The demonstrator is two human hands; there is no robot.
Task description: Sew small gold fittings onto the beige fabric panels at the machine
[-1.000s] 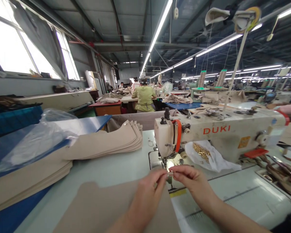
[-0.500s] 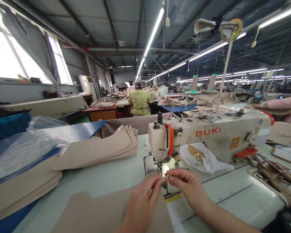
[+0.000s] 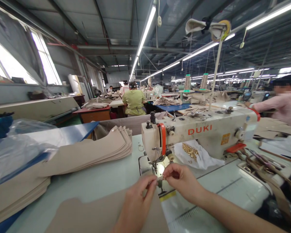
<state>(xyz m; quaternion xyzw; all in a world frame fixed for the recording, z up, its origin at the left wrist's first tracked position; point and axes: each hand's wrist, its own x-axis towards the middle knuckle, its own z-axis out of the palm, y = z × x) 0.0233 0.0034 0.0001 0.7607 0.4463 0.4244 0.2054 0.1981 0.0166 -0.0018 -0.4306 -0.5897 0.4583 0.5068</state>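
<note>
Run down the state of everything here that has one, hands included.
Left hand: pinching a small pale piece
Right hand: pinching at the same piece
Front beige panel: lying flat
Stacked beige panels: piled, far ends fanned
Gold-coloured metal pieces: loose, heaped
White wrapping: open, creased
Clear plastic: crumpled
Sewing machine lamp: lit
Ceiling lights: lit

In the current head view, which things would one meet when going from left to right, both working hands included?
Stack of beige sheets, left hand, small pale piece, right hand, red lever, pink sleeve.
</note>
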